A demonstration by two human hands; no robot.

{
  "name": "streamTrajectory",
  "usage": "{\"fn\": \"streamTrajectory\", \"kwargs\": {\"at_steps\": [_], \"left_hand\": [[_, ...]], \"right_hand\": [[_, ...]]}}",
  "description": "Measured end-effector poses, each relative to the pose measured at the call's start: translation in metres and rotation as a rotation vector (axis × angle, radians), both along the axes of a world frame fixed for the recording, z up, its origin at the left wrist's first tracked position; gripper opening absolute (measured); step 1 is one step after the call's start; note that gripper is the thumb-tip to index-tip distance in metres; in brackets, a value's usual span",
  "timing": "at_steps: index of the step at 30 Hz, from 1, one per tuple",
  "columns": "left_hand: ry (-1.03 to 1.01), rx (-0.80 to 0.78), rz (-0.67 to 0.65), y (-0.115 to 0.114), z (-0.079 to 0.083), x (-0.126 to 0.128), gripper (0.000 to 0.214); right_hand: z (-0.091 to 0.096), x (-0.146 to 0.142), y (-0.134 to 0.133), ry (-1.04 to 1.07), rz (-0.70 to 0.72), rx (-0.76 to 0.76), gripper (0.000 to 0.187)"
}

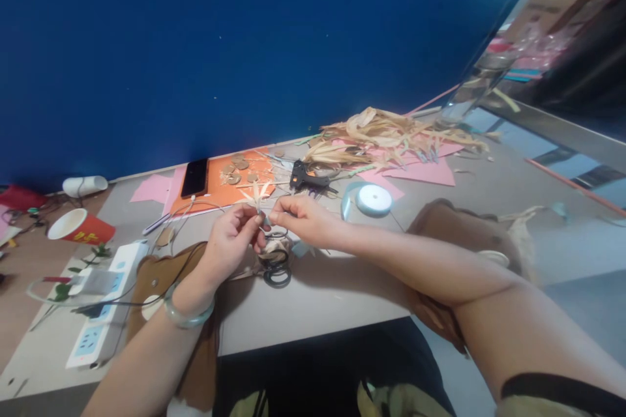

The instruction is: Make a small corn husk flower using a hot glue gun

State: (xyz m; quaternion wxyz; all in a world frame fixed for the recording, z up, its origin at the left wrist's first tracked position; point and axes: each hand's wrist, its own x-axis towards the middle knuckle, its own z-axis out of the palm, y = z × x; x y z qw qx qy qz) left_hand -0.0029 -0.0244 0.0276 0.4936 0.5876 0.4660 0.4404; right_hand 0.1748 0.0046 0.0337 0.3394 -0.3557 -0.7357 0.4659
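Observation:
My left hand (pixel 235 231) pinches the base of a small flower-like bundle of pale dried husk strips (pixel 257 193), its pointed tips fanning upward. A bit of light-blue ribbon seems to wrap the bundle's stem. My right hand (pixel 303 220) is closed in a pinch right beside that stem; what its fingertips hold is too small to make out. Below the hands lie black-handled scissors (pixel 276 273) and a beige ball of twine or cord (pixel 267 249), partly hidden. To the right of my right hand is a spool of light-blue ribbon (pixel 374 199).
Behind my hands rest a black glue gun (pixel 308 178), a phone (pixel 195 178) and orange paper (pixel 220 199) bearing small brown discs. Dried husks (pixel 376 137) spread over pink paper at the back right. A power strip (pixel 107 303) and paper cup (pixel 83 227) stand left.

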Motion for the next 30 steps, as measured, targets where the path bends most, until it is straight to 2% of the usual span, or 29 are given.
{"fn": "streamTrajectory", "kwargs": {"at_steps": [9, 17, 19, 23, 30], "left_hand": [[0.037, -0.033, 0.002, 0.003, 0.002, -0.008, 0.023], [0.026, -0.070, 0.061, 0.001, 0.006, -0.004, 0.024], [0.026, -0.061, 0.053, 0.000, 0.006, -0.002, 0.024], [0.029, -0.028, 0.040, -0.002, 0.004, -0.001, 0.021], [0.020, -0.054, 0.019, -0.004, 0.002, 0.003, 0.023]], "right_hand": [[0.000, 0.001, 0.002, -0.043, 0.047, -0.069, 0.032], [0.000, 0.003, 0.003, -0.123, 0.072, -0.157, 0.035], [0.000, 0.004, 0.005, -0.162, 0.083, -0.104, 0.034], [0.000, 0.005, 0.008, -0.163, 0.085, 0.043, 0.012], [0.000, 0.008, 0.008, -0.120, 0.065, 0.195, 0.008]]}}
